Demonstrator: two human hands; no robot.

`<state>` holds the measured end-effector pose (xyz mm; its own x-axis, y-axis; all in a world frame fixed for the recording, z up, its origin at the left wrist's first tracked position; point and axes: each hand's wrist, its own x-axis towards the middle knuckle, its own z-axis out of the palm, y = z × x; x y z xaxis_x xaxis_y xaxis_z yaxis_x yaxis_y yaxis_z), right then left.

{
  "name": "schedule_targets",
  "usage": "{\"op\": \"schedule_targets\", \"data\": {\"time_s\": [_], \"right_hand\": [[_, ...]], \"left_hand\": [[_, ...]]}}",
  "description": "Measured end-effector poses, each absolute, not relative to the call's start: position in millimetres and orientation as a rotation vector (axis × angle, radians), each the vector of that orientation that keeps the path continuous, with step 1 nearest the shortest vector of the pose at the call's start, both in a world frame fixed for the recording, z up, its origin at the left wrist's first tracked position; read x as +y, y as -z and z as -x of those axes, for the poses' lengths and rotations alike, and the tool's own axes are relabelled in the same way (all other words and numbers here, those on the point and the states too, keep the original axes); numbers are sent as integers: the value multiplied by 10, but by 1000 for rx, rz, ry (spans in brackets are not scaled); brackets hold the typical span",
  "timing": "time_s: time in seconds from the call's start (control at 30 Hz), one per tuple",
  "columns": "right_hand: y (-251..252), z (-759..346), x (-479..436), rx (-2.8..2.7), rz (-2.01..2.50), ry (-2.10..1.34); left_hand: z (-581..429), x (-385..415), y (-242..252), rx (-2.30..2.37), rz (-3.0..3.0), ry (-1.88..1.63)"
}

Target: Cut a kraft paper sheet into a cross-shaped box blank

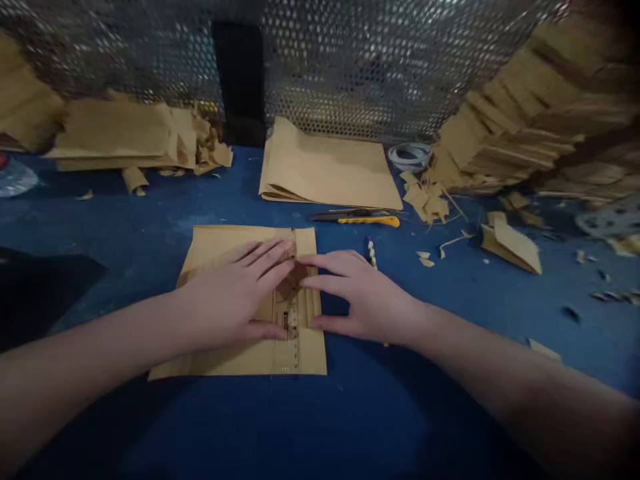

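A brown paper sheet (235,363), perhaps a folded one, lies on the blue table. Across its right part, running away from me, rests a clear plastic ruler (286,357). My left hand (240,290) lies over the paper, its fingers stretched onto the ruler and its thumb on the ruler's nearer half. From the right, my right hand (355,293) reaches in with fingers apart, the fingertips at the ruler's right edge and the paper's right margin. A patterned pencil or pen (371,252) lies partly hidden under my right hand.
Behind the paper lie a yellow utility knife (370,219), folded brown paper (335,170) and a tape roll (410,157). Brown paper stacks stand at left (115,133) and right (520,120). A dark phone-like slab (240,80) leans on the perforated metal screen (350,67). Scraps (425,200) are scattered.
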<state>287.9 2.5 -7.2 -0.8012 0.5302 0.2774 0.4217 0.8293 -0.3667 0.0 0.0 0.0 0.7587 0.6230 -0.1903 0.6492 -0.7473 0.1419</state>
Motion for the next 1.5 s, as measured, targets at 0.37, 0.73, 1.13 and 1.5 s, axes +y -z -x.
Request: {"op": "schedule_targets", "data": {"time_s": [0.37, 0.73, 1.13, 1.5], "right_hand": [[17, -2815, -76, -2685, 780, -411], [18, -2796, -91, -2641, 643, -327], [38, -2798, -91, -2633, 634, -326], [37, -2811, -77, -2625, 622, -314]], "left_hand": [[-9, -20, 53, 1013, -2751, 104], [8, 6, 75, 975, -2810, 17], [10, 28, 100, 966, -2809, 9], [6, 32, 101, 981, -2756, 37]]}}
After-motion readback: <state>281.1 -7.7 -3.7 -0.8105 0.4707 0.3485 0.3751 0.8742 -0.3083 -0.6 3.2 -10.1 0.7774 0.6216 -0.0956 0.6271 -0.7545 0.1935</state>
